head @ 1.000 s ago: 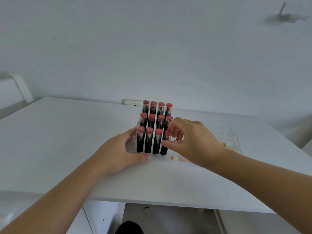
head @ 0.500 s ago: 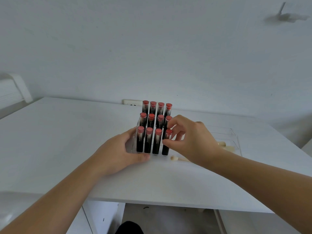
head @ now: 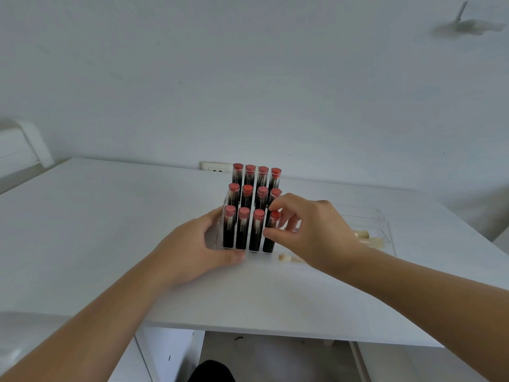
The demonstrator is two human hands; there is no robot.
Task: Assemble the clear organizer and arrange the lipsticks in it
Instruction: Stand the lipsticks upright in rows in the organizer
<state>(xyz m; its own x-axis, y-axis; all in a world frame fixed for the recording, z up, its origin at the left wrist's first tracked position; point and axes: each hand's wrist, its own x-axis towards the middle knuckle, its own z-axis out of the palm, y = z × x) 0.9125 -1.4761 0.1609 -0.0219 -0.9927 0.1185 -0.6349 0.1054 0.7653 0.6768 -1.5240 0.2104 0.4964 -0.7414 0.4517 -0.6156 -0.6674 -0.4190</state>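
A clear stepped organizer (head: pixel 220 232) stands mid-table and holds three rows of black lipsticks with red tops (head: pixel 247 202). My left hand (head: pixel 190 252) wraps the organizer's left side, thumb along its front base. My right hand (head: pixel 311 232) pinches the front-right lipstick (head: pixel 271 230) between thumb and forefinger; the tube stands in its slot, leaning slightly.
A clear tray (head: pixel 385 230) lies to the right behind my right hand, with pale wooden-handled items (head: pixel 366 238) in it. Another pale piece (head: pixel 289 257) lies on the white table (head: pixel 82 230) by the organizer. A wall socket (head: pixel 216 167) sits behind the rows.
My right fingers have shifted slightly on the front-right lipstick, the forefinger now up at its red top. The left hand has stayed in place.
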